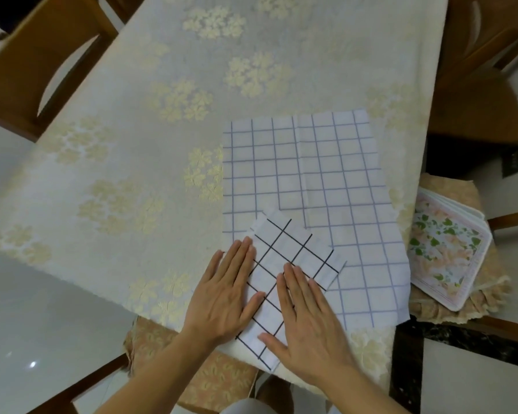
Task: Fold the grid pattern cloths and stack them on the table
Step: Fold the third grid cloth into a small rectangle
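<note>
Partly covered folded cloth, left hand and right hand flat, fingers spread, gripping nothing

The light is soft and even, indoor and a little dim, with a yellowish cast over the cream floral tablecloth. A small bright glint sits on the glossy pale floor tile past the table's near-left corner. Both open palms throw only faint shadows onto the fabric beneath them. The whole view is slightly smeared and grainy, and the wooden chairs bow outward toward the picture's corners, where focus softens further.
</note>
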The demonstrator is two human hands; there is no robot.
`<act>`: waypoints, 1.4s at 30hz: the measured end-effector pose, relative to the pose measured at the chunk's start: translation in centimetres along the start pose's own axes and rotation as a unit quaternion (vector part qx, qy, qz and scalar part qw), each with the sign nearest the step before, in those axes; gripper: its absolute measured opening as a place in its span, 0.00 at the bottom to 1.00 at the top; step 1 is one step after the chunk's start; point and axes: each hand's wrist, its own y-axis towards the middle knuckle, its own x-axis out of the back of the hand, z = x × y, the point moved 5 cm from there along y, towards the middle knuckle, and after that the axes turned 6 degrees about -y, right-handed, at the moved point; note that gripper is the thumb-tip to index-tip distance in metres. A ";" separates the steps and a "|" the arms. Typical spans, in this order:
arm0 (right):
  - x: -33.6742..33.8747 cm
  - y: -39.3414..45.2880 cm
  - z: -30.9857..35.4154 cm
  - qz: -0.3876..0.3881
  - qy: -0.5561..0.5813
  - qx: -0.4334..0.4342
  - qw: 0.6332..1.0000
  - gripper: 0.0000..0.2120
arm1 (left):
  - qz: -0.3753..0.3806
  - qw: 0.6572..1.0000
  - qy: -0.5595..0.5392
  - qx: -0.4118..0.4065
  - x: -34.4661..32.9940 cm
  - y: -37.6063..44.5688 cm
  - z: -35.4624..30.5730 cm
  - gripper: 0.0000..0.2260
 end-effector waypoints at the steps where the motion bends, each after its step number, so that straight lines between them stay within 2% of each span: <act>1: 0.0 0.0 0.0 -0.003 0.002 -0.002 1.000 0.45 | 0.003 1.000 -0.001 0.001 0.1 0.0 0.0 0.34; 6: 0.3 -0.1 0.0 -0.024 0.018 0.000 1.000 0.43 | 0.017 1.000 -0.009 0.001 0.2 0.0 -0.1 0.33; 9: 1.1 -0.1 -1.1 -0.049 0.032 -0.003 0.998 0.37 | -0.001 1.000 -0.016 -0.017 1.1 0.9 -0.3 0.32; 14: 2.7 1.0 -5.8 -0.097 0.048 -0.058 0.992 0.26 | -0.008 0.993 -0.015 -0.118 3.5 5.8 -1.9 0.27; 18: 3.6 2.8 -9.2 -0.125 0.050 -0.106 0.985 0.23 | 0.005 0.980 -0.005 -0.199 4.8 9.9 -3.7 0.26; 24: 3.5 4.5 -10.8 -0.153 0.068 -0.125 0.978 0.16 | 0.014 0.961 0.017 -0.274 4.9 13.0 -4.7 0.22; 32: 3.7 5.1 -10.5 -0.182 0.121 -0.125 0.968 0.11 | -0.013 0.946 0.006 -0.323 5.1 13.5 -4.5 0.19; 38: 4.7 6.6 -11.2 -0.186 0.139 -0.116 0.966 0.07 | 0.027 0.945 -0.008 -0.326 5.3 14.4 -4.6 0.09; 42: 5.9 7.8 -13.3 -0.175 0.156 -0.120 0.965 0.05 | 0.027 0.947 -0.030 -0.319 6.1 16.5 -5.0 0.05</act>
